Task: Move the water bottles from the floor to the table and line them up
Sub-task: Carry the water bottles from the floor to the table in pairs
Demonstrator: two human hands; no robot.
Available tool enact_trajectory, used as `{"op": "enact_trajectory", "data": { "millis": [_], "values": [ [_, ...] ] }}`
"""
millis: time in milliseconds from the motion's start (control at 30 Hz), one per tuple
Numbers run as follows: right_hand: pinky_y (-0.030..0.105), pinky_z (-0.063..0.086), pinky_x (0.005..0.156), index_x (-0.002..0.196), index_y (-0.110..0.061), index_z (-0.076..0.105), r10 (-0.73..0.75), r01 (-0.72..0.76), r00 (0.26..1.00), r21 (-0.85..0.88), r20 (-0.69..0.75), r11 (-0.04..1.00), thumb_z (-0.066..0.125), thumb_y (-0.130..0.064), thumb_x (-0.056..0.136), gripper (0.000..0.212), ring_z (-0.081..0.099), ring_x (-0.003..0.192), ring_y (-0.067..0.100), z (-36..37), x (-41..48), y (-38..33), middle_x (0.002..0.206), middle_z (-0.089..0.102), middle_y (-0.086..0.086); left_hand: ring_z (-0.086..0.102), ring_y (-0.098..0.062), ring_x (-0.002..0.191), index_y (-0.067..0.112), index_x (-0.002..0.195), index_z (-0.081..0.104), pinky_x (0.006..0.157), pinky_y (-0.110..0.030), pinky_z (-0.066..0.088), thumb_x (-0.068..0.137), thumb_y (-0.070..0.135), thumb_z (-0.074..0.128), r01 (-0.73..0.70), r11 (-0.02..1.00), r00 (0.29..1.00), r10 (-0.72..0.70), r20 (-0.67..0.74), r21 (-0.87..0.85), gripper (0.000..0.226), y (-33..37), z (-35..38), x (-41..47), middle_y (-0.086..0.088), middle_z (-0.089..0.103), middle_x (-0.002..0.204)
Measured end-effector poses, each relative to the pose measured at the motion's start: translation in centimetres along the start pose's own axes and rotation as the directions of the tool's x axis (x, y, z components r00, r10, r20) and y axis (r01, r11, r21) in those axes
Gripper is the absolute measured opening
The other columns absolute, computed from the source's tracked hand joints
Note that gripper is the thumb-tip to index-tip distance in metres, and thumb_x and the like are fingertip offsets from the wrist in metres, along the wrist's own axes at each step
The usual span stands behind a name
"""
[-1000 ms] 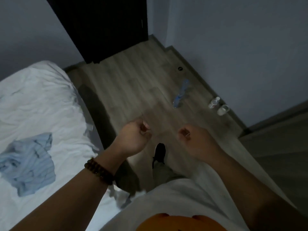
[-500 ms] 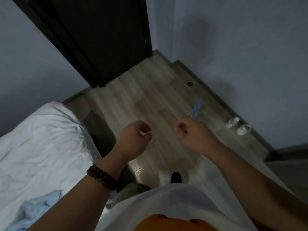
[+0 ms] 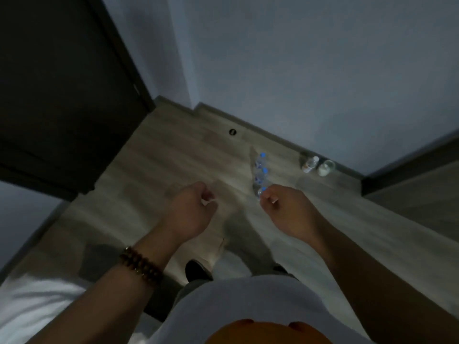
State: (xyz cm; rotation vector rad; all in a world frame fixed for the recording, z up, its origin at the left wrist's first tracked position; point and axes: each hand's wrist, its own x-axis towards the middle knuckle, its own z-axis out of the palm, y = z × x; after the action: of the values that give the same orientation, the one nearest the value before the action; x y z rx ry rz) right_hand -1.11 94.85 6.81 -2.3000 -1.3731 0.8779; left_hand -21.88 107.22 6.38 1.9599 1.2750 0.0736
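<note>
Head view: left grip (image 3: 192, 211) and right grip (image 3: 285, 209) clenched empty, water bottles (image 3: 259, 175) on floor (image 3: 173, 170) beyond.

Grey-brown wood-grain plank floor (image 3: 173, 165): matt, smooth. 12 o'clock: clear plastic water bottles with blue caps (image 3: 259, 172), glossy and see-through. 1 o'clock: small clear bottle (image 3: 309, 164) and clear round cup (image 3: 325, 167), plastic or glass, can't tell. 10 o'clock: dark flat door (image 3: 62, 95), matt. 8 o'clock: white crumpled cloth bedsheet (image 3: 37, 306). Brown beaded bracelet (image 3: 140, 265): slightly polished beads.
</note>
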Motion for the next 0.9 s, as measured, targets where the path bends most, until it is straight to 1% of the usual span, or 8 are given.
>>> {"op": "enact_trajectory", "data": {
  "millis": [100, 167, 233, 333, 533, 633, 700, 900],
  "values": [
    [0.031, 0.055, 0.072, 0.099, -0.018, 0.071, 0.065, -0.065, 0.997, -0.004, -0.043, 0.998, 0.059, -0.028, 0.101, 0.016, 0.067, 0.081, 0.016, 0.5, 0.0, -2.2, 0.096, 0.072, 0.001, 0.063, -0.015, 0.080, 0.025, 0.081, 0.058, 0.078, -0.027, 0.048, 0.088, 0.016, 0.071, -0.123, 0.992, 0.992, 0.122, 0.038, 0.025, 0.017, -0.9, -2.3, 3.3, 0.006, 0.066, 0.087],
    [0.025, 0.051, 0.065, 0.101, -0.022, 0.070, 0.138, -0.140, 0.988, -0.024, -0.073, 0.990, 0.057, -0.033, 0.101, 0.017, 0.065, 0.079, 0.012, 0.8, 0.1, -3.0, 0.096, 0.070, -0.004, 0.060, -0.010, 0.073, 0.031, 0.072, 0.053, 0.075, -0.027, 0.047, 0.087, 0.016, 0.070, -0.184, 0.982, 0.982, 0.182, 0.050, 0.042, 0.027, -1.0, -3.4, 5.4, 0.012, 0.063, 0.081],
    [0.022, 0.051, 0.065, 0.102, -0.028, 0.068, 0.239, -0.238, 0.967, 0.016, -0.089, 0.971, 0.056, -0.036, 0.101, 0.014, 0.063, 0.079, 0.007, 0.9, 0.3, -3.2, 0.095, 0.068, -0.007, 0.062, -0.012, 0.074, 0.032, 0.074, 0.055, 0.075, -0.029, 0.048, 0.086, 0.017, 0.069, -0.215, 0.975, 0.973, 0.209, 0.096, 0.058, 0.024, -0.8, -4.0, 7.1, 0.010, 0.065, 0.083],
    [0.034, 0.057, 0.077, 0.108, -0.028, 0.069, 0.329, -0.321, 0.938, 0.082, -0.111, 0.943, 0.057, -0.036, 0.100, 0.016, 0.066, 0.087, 0.013, 0.8, 1.4, -3.2, 0.102, 0.069, -0.005, 0.061, -0.011, 0.075, 0.026, 0.082, 0.062, 0.074, -0.027, 0.046, 0.085, 0.017, 0.070, -0.274, 0.960, 0.952, 0.262, 0.158, 0.063, 0.012, -0.3, -4.2, 9.7, 0.006, 0.069, 0.085],
    [0.030, 0.054, 0.077, 0.106, -0.026, 0.069, 0.400, -0.377, 0.913, 0.210, -0.081, 0.902, 0.060, -0.034, 0.099, 0.014, 0.067, 0.089, 0.013, 1.5, 7.4, -1.3, 0.104, 0.071, -0.006, 0.057, -0.012, 0.079, 0.021, 0.094, 0.068, 0.072, -0.018, 0.035, 0.085, 0.019, 0.073, -0.314, 0.932, 0.939, 0.276, 0.205, 0.183, 0.011, 0.5, -5.0, 15.0, 0.005, 0.068, 0.092],
    [0.032, 0.052, 0.084, 0.101, -0.015, 0.073, 0.436, -0.427, 0.900, 0.214, 0.009, 0.878, 0.058, -0.030, 0.100, 0.021, 0.068, 0.095, 0.022, 2.2, 12.0, -0.2, 0.103, 0.074, 0.003, 0.057, -0.013, 0.082, 0.019, 0.098, 0.068, 0.073, -0.020, 0.036, 0.087, 0.020, 0.071, -0.318, 0.910, 0.929, 0.243, 0.278, 0.267, 0.012, 0.3, -6.1, 17.5, 0.002, 0.068, 0.097],
    [0.032, 0.050, 0.080, 0.099, -0.011, 0.074, 0.425, -0.428, 0.903, 0.223, 0.064, 0.876, 0.057, -0.028, 0.100, 0.024, 0.068, 0.091, 0.024, 2.7, 15.0, -0.3, 0.098, 0.075, 0.008, 0.055, -0.011, 0.083, 0.021, 0.101, 0.067, 0.069, -0.018, 0.034, 0.089, 0.023, 0.070, -0.292, 0.908, 0.925, 0.188, 0.331, 0.300, 0.013, -0.2, -6.8, 19.0, 0.003, 0.066, 0.100],
    [0.034, 0.052, 0.088, 0.115, -0.016, 0.069, 0.374, -0.402, 0.914, 0.241, 0.154, 0.883, 0.056, -0.031, 0.102, 0.024, 0.066, 0.098, 0.018, 2.8, 22.6, -2.3, 0.106, 0.072, 0.002, 0.052, -0.006, 0.084, 0.026, 0.103, 0.063, 0.070, -0.018, 0.035, 0.092, 0.028, 0.065, -0.215, 0.929, 0.941, 0.114, 0.319, 0.302, 0.011, -0.8, -7.2, 24.9, 0.009, 0.060, 0.103]
  ]
}}
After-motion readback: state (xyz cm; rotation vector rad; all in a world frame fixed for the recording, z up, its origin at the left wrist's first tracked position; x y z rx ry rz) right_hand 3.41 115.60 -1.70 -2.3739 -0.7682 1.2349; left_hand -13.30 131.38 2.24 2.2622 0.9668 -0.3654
